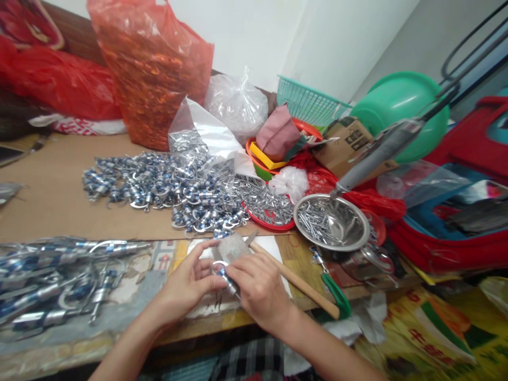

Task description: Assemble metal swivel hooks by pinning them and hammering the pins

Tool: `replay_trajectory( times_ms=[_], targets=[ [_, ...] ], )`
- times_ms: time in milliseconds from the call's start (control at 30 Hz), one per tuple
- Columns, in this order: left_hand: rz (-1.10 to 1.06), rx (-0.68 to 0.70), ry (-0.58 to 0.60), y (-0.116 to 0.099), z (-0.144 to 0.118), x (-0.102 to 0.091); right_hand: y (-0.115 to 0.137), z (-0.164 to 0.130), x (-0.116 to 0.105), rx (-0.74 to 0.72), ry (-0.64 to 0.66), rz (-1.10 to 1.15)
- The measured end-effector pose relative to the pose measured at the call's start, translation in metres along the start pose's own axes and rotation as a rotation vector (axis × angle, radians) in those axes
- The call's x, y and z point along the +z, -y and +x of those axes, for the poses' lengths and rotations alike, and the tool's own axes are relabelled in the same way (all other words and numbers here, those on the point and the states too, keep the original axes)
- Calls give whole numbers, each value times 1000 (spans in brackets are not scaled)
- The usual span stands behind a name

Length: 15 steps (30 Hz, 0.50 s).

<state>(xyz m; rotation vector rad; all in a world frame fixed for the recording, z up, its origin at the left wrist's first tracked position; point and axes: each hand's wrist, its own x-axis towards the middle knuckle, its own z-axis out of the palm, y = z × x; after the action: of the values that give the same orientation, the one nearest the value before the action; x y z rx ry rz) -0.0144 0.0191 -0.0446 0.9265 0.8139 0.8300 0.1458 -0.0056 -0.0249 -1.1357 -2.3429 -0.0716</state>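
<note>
Silver-and-blue metal clip (223, 275) sits near-centre, pinched between my left hand (186, 286) and right hand (260, 291) fingers; finished pile (59, 286) lies left, a larger heap (166, 188) waits far on the desk (51, 196).

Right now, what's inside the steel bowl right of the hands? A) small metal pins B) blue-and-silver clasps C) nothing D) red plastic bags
A: the steel bowl holds a scatter of thin silver metal pins, while the blue-and-silver clasps lie heaped on the cardboard to the left and one is pinched between the left hand and right hand.
</note>
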Motion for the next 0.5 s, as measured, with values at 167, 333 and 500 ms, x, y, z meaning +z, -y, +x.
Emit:
replay_trajectory(
  times_ms=[167, 333, 500],
  targets=[
    [-1, -7, -6, -2, 0, 2, 11, -10, -1, 16, 24, -118],
    [6, -30, -4, -5, 0, 4, 21, -15, -2, 128, 90, -86],
    [24, -34, 1, -7, 0, 3, -5, -29, -10, 248, 31, 54]
  ],
)
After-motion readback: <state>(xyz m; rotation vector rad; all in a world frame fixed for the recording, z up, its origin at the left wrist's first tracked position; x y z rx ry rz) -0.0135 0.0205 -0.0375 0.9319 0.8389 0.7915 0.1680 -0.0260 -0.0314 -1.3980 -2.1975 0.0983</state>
